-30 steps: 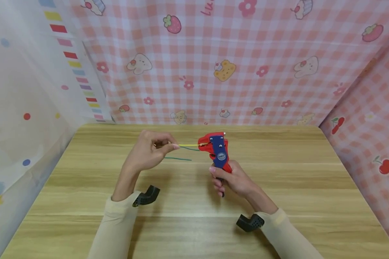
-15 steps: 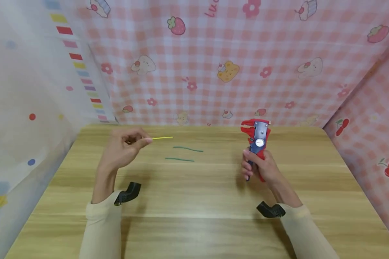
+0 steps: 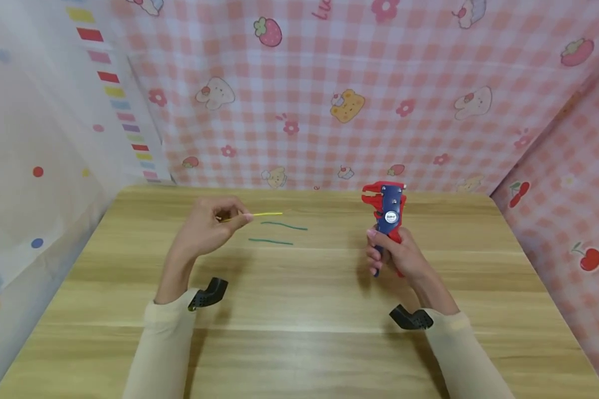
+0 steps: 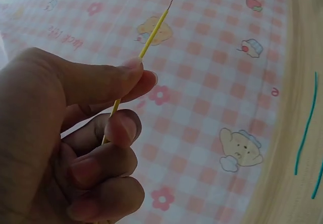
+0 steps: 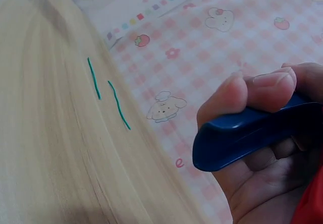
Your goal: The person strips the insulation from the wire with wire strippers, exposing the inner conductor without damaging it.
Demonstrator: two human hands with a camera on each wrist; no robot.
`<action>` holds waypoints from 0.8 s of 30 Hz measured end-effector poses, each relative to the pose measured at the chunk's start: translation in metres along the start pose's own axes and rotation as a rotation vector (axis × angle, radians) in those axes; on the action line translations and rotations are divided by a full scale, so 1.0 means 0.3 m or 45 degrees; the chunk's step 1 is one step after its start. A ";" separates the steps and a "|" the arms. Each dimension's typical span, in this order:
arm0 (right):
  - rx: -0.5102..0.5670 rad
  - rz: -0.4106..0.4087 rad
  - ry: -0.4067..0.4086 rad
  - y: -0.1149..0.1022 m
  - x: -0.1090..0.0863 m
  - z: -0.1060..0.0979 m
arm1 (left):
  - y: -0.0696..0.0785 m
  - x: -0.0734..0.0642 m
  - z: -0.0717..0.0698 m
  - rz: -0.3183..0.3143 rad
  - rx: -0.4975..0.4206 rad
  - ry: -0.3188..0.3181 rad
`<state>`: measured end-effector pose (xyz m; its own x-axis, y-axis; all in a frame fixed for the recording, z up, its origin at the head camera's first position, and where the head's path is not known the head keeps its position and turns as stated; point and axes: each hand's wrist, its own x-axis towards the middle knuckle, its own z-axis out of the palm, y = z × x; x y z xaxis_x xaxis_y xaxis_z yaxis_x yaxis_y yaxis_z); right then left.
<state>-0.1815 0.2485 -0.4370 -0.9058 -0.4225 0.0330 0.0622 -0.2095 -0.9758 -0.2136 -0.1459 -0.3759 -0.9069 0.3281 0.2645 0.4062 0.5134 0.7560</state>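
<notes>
In the head view, the person's left hand (image 3: 204, 228) arched above the wooden table (image 3: 299, 310), its thumb and forefinger pinching a yellow wire (image 3: 268, 214) that pointed rightward. The right hand (image 3: 399, 252), well apart from it, had its fingers wrapped round the handles of a red-and-blue hand tool (image 3: 390, 208), held upright with the notched head facing left. Between the hands, an upper green wire (image 3: 284, 225) and a lower green wire (image 3: 271, 241) lay on the table, near each other. In the left wrist view, the pinch was firm and the remaining fingers were curled; a thin reddish strand (image 4: 170, 3) protruded from the yellow wire's tip, while its lower end was lost among the fingers. One green wire was cut off by the right edge. In the right wrist view, fingers curled over a blue handle (image 5: 217, 151); the tool's head was out of frame, with only a red part (image 5: 310, 204) showing in the lower right corner.
</notes>
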 end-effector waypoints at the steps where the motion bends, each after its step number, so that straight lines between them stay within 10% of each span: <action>1: -0.001 -0.001 0.003 -0.002 -0.001 -0.003 | -0.001 0.003 0.005 -0.013 -0.001 -0.014; 24: -0.033 -0.003 -0.030 0.005 -0.007 -0.007 | -0.100 -0.018 0.114 0.033 0.057 -0.084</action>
<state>-0.1804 0.2508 -0.4389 -0.8958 -0.4427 0.0400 0.0490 -0.1877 -0.9810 -0.2170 -0.1359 -0.4204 -0.8872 0.3928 0.2423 0.4354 0.5383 0.7216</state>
